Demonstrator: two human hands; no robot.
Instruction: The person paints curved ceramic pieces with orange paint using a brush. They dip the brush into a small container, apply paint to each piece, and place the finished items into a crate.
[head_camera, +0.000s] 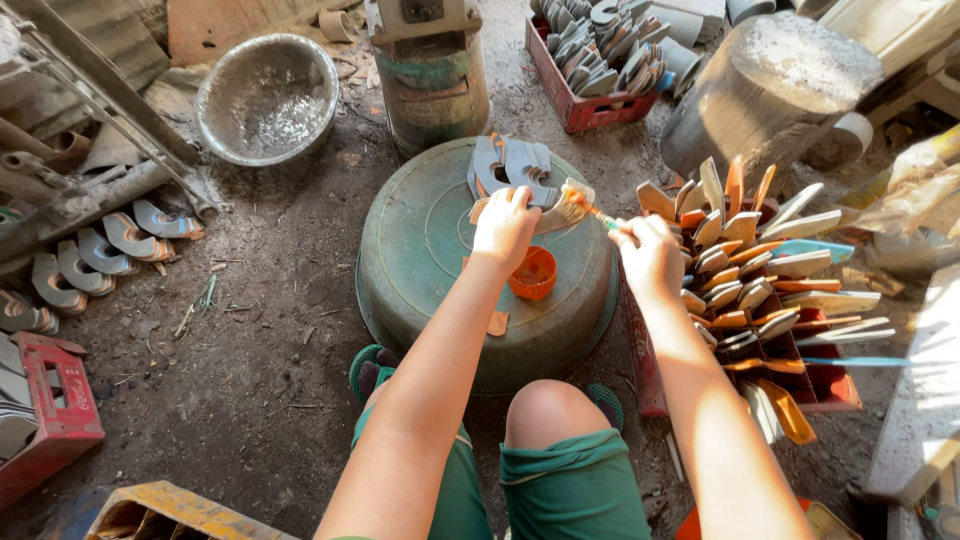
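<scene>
While the left hand (505, 225) presses down on a flat grey sole-shaped piece (548, 208), its fingers closed over the near edge, the right hand (650, 255) pinches the thin handle of a small brush (578, 206) whose pale bristles touch that same piece. Judging from this, the step in hand is coating the piece with something from the small orange cup (533, 273), which sits just below the left hand. A next stroke would call for keeping the piece pinned flat and the bristles loaded.

More grey pieces (510, 162) lie stacked just beyond, touching the one held. All of this rests on an upturned green metal basin (420, 250) serving as the tabletop, with the person's bare knee (548, 405) and green shorts close against its near side.

To the right, a red crate (830, 385) bristles with upright pieces edged in orange. Another red crate (585, 105) of grey pieces stands further back, beside a green drum (432, 80). On the left sit a dented metal bowl (268, 95) and a row of curved pieces (100, 250) laid on the dirt floor (250, 350).
</scene>
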